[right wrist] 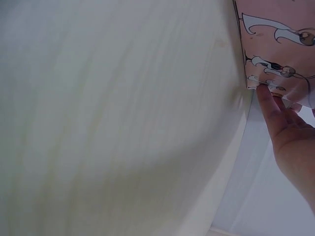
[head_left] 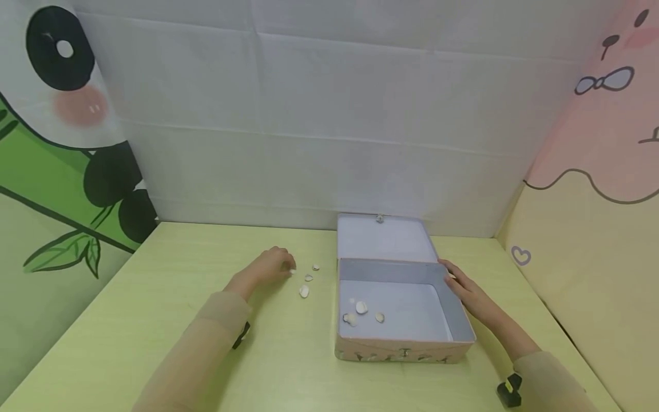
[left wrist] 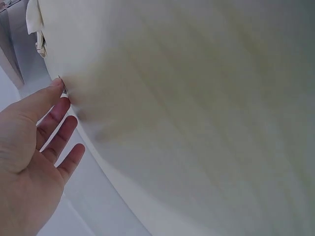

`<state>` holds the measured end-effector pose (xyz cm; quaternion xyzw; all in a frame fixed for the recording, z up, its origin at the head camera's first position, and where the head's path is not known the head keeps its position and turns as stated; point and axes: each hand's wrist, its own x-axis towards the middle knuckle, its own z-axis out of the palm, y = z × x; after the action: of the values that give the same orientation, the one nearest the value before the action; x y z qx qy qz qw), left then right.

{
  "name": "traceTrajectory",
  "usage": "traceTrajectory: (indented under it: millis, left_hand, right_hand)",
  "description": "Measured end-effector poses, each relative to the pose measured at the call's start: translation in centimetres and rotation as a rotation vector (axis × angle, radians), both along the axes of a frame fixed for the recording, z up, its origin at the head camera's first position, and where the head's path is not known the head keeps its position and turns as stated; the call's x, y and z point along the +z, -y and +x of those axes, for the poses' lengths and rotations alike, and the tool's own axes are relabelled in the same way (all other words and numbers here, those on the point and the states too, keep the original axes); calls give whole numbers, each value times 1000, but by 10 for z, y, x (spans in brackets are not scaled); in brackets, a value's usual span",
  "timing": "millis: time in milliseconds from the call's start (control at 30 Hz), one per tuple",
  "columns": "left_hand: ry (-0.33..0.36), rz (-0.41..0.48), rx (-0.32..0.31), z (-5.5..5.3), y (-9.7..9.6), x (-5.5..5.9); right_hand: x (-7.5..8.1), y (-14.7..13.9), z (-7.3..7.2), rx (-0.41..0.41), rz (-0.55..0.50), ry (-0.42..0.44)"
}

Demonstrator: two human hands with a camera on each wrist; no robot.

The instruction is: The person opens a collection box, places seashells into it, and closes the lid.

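Shells, or small whitish pieces that look like them, are what the hands are busy with on the pale yellow-green wooden worktop (head_left: 280,355). The left hand (head_left: 266,266) is over on the left side, and its thumb and forefinger pinch one thin, small white shell (head_left: 293,271) just above or on the surface; the other fingers spread loosely. Near it lie three more: a tiny grey-edged shell (head_left: 316,267), a small pale shell (head_left: 309,277) and a larger smooth white oval shell (head_left: 304,292), none touching another.

They look very light and hard, probably brittle at the thin edges and perhaps a little slippery on the curved faces. I'd take one lightly by opposite rims with two fingertips, without squeezing; lying this flat, they leave little to get under.

To the right stands a rectangular box (head_left: 391,350), pink and printed outside, lavender inside, seemingly of thin tin, stiff and fairly light for its size. Its lid (head_left: 383,237) is raised and tilted back towards the white wall, with a metal clasp (head_left: 380,218) at the top edge. Inside, towards the front left, lie a rounded white shell (head_left: 361,307), a tan-edged shell (head_left: 380,317) and a pale clump (head_left: 350,319), one piece or two, I can't tell. The right hand (head_left: 471,294) rests with extended fingers against the box's right side, near the back corner.
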<state>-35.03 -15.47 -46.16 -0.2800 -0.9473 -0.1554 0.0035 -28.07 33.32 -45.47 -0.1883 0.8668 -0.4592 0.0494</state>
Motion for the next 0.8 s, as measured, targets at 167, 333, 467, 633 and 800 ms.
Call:
traceTrajectory:
  millis: [167, 333, 467, 633, 800]
  left_hand:
    - [5, 1, 12, 2, -3, 3]
    - [7, -4, 19, 3, -4, 5]
    - [11, -5, 20, 4, -4, 7]
    - [13, 8, 16, 5, -5, 10]
    - [0, 10, 19, 4, -5, 10]
  right_hand:
    - [0, 0, 1, 4, -7, 1]
    - [0, 0, 1, 8, -17, 10]
    - [0, 1, 1, 8, -9, 4]
    - [1, 1, 1, 2, -2, -4]
    - [2, 1, 2, 1, -3, 1]
